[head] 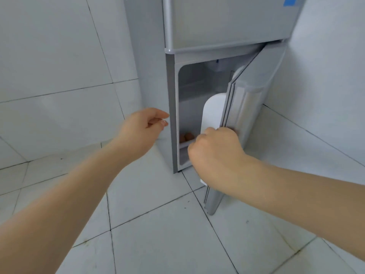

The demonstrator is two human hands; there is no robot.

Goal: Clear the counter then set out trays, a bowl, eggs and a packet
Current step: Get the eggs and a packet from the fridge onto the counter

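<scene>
The right hand (215,153) grips the edge of the lower fridge door (246,115), and its fingertips are hidden behind that edge. Just left of the grip, brown eggs (187,137) sit on a shelf, partly covered by the hand and too blurred to count. Above the grip, the fridge (227,22) is cut off by the top edge

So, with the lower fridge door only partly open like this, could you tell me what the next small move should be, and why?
Probably swing the lower door wider. The right hand grips its edge, yet the door stands only partly open. The brown eggs sit low inside on a shelf, and the left hand hovers empty near the opening, so more room would let it reach them.
</scene>
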